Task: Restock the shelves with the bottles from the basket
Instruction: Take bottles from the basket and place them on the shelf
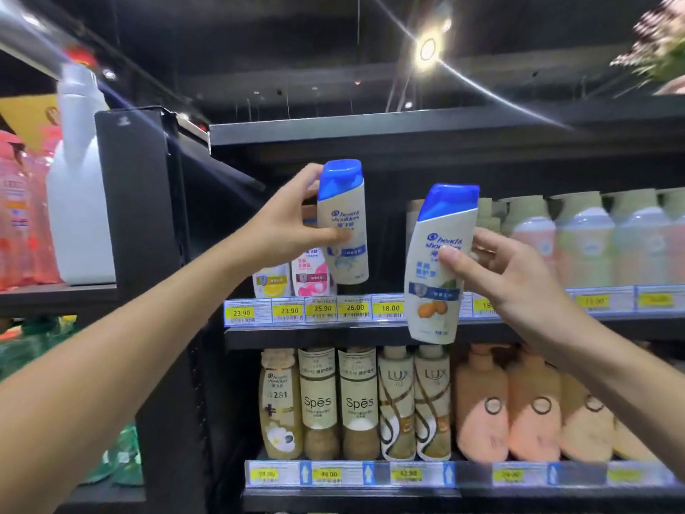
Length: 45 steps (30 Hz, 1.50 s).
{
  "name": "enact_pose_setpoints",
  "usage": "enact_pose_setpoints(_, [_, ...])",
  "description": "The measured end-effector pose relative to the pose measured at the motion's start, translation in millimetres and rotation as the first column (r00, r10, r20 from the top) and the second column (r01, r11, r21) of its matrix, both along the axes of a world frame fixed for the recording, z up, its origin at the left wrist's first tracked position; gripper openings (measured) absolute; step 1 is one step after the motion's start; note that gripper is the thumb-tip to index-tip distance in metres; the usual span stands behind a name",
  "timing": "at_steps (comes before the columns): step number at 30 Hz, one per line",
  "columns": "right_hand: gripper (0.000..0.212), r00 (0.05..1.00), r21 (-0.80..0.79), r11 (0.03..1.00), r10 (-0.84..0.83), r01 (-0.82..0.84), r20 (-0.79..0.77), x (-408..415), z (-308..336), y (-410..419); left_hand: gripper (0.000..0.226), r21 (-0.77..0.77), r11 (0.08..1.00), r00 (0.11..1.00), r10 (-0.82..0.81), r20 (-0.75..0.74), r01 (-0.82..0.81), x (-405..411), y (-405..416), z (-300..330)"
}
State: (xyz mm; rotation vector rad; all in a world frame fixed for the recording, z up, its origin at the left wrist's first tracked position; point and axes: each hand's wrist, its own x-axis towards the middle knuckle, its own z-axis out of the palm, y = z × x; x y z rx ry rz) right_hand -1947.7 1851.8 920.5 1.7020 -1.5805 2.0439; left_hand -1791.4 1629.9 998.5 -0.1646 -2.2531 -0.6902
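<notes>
Store shelf [333, 330] behind; two shampoo bottles: left hand [285, 220] grips one [343, 224], right hand [511, 268] other [433, 276].

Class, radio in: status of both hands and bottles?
Left hand grips one shampoo bottle at upper shelf. Right hand grips second bottle. Gap clear.

head camera, close to shelves [407, 328], facing forward, tilted slightly upward

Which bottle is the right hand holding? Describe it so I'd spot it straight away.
Find the upper shelf with its yellow price tags. In front of it, the right hand grips a white, blue-capped shampoo bottle, tilted. Unlike the left hand's similar bottle, its label shows orange fruit.
</notes>
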Motion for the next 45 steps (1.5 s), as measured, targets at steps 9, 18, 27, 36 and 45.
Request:
enact_pose_setpoints(9, [0.027,1.000,-0.006,1.000,-0.020,0.020,-0.017,-18,0,17,0.073,-0.252,0.963,0.979,0.139,0.147,-0.099,-47,-8,22])
enact_pose_setpoints(18, [0.030,1.000,0.005,1.000,0.008,-0.008,-0.023,-31,-3,24,0.073,-0.421,0.861,0.860,0.424,0.284,-0.286,-87,-12,31])
enact_pose_setpoints(27, [0.031,1.000,0.023,0.999,0.023,-0.023,0.020,-36,-10,34,0.043,-0.510,0.768,0.718,0.599,0.356,-0.387,-105,-9,36])
enact_pose_setpoints(36, [0.031,0.997,0.053,0.999,0.000,-0.004,0.072,-37,-18,33,0.060,-0.685,0.564,0.576,0.778,0.252,-0.462,-109,-13,35])
enact_pose_setpoints(45, [0.028,0.994,0.051,0.999,0.007,-0.013,0.105,-38,-27,25,0.087,-0.825,0.340,0.484,0.870,0.094,-0.452,-129,-21,26])
